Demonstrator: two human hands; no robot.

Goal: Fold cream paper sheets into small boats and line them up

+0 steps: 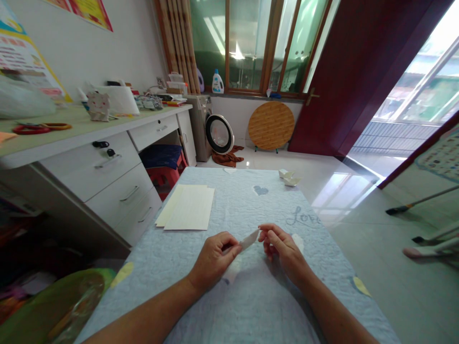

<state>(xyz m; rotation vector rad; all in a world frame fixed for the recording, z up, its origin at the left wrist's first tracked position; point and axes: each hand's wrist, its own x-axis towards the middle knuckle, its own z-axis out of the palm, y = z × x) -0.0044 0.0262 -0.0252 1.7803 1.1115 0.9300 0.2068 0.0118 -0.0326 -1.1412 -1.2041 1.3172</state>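
Observation:
A small folded piece of white paper (249,240) is held over the light blue quilted cloth (236,210). My left hand (216,258) pinches its left end between thumb and fingers. At the paper's upper right tip, my right hand (281,248) has its thumb and fingertips drawn together on the end. Cream paper sheets (190,210) lie stacked at the left of the cloth. Small folded paper shapes (290,179) rest near its far right corner.
On the left is a white desk (103,167) with red-handled scissors (32,128) on top. A green bin (64,306) stands at the lower left. A red stool (165,167), a washing machine (201,124) and a round wooden board (271,125) are farther back.

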